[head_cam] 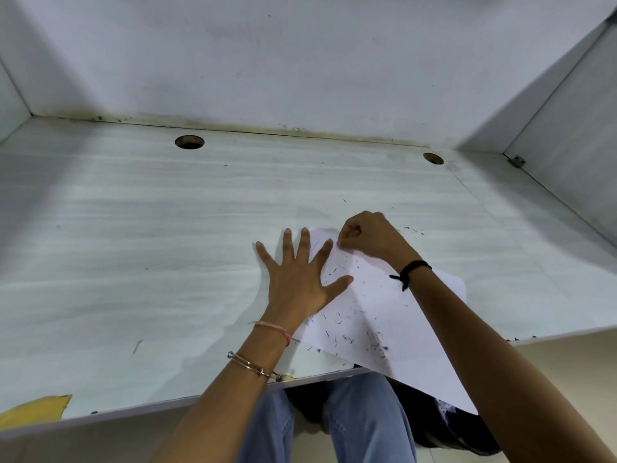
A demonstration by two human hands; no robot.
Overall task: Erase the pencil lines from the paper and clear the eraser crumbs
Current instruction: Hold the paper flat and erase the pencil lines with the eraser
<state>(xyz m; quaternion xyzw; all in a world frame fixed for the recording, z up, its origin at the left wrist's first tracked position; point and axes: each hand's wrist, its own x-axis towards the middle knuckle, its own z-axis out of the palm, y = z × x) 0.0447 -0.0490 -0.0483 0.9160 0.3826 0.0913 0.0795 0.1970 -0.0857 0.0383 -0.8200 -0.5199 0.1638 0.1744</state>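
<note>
The paper (pixel 384 305) is white, flecked with dark crumbs (pixel 377 344), the desk (pixel 133 228) pale grey with faint streaky grain, the wristband (pixel 414 266) black, the thread (pixel 272 329) pink, the bangle (pixel 250 364) rose-gold, the jeans (pixel 360 419) blue

Office cubicle: partitioned desk (pixel 167 228) with cable holes (pixel 189 142)

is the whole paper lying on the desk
No, the paper hangs past the front edge of the desk, its near corner unsupported.
</note>
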